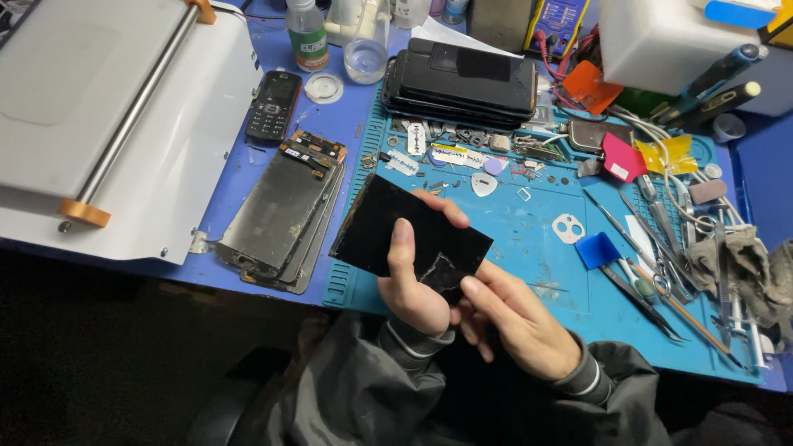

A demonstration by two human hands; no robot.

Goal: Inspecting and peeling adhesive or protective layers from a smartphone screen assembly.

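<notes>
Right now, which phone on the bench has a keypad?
The small black phone left of the blue mat; the stacked phones at the mat's top show only flat backs.

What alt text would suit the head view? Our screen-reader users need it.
Both hands hold a black phone screen panel above a blue repair mat: the left hand grips its lower edge and the right hand touches its cracked corner. Bare display panels, a keypad phone, stacked phones, tweezers and small parts lie around.

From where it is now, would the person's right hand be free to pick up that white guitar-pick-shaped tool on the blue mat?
Probably not right away: the right hand is touching the black glass panel held in the left hand. The path to the white pick itself looks open.
</notes>
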